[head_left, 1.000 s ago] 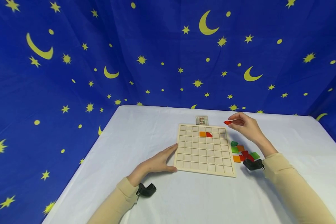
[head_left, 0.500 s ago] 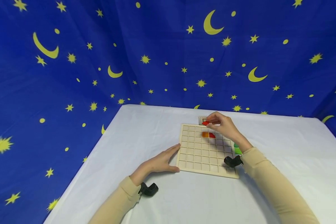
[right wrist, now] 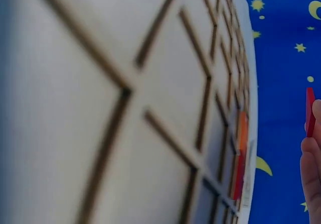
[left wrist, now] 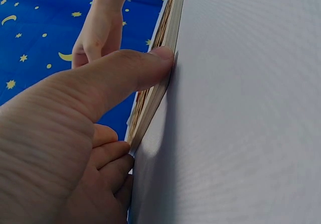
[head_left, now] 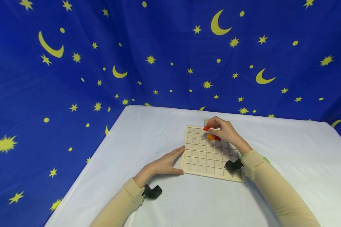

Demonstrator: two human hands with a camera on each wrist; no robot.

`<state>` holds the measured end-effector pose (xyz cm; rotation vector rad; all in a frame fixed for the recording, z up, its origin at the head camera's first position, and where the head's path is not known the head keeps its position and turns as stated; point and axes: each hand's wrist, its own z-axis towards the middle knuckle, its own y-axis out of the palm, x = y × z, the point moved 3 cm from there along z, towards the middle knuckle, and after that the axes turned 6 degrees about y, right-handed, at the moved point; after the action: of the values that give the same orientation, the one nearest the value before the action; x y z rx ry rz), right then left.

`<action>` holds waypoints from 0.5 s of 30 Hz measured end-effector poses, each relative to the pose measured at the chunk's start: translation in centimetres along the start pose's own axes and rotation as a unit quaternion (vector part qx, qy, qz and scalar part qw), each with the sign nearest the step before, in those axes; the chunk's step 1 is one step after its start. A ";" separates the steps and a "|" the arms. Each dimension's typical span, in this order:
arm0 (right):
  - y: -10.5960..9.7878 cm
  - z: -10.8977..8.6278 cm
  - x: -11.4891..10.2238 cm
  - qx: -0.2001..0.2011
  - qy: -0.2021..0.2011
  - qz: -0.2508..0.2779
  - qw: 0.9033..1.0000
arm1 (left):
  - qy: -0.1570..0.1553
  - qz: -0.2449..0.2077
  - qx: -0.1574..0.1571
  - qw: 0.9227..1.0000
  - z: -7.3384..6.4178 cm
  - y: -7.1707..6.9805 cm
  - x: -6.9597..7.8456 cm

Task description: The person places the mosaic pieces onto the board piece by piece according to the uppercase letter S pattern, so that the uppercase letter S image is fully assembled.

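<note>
A wooden grid board [head_left: 194, 160] lies on the white table. My left hand [head_left: 162, 164] rests at its left side, thumb and fingers spread, touching the edge; the left wrist view shows the thumb [left wrist: 135, 71] on the board's rim. Over the board's far part, my right hand [head_left: 225, 131] pinches a red tile [head_left: 206, 128] with a curved edge, apart from the grid in the right wrist view. Just below it, an orange square tile [head_left: 210, 137] and a red quarter-round tile [head_left: 217, 138] sit in neighbouring cells. The right hand hides some cells.
A small pattern card [head_left: 206, 121] lies behind the board, partly covered by the right hand. Right of the board, a green tile [head_left: 266, 160] peeks out past the right sleeve, which hides the other loose tiles. A blue star-patterned cloth [head_left: 170, 56] stands behind the table.
My right hand has carried the red tile leftward from beyond the board's right side to over its far rows, then slightly lower. The left hand has kept its place at the board's edge.
</note>
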<state>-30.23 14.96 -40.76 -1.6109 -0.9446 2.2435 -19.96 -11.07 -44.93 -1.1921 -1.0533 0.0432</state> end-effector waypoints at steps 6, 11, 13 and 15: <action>1.1 0.1 0.6 -0.036 -0.001 -0.006 0.999 | 0.003 -0.001 0.003 1.000 0.0 -0.1 0.1; 1.8 0.1 1.3 -0.056 -0.001 -0.013 0.998 | 0.003 -0.001 0.000 1.000 0.0 -0.1 0.1; 2.0 0.1 1.5 -0.064 0.006 -0.019 0.998 | 0.002 0.002 -0.001 1.000 0.0 -0.1 0.1; 2.2 0.1 1.7 -0.069 0.011 -0.023 0.997 | 0.001 0.004 0.000 1.000 -0.1 -0.1 0.0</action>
<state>-30.57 14.06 -43.39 -1.6474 -1.1406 2.1682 -19.93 -11.15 -44.85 -1.1954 -1.0466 0.0471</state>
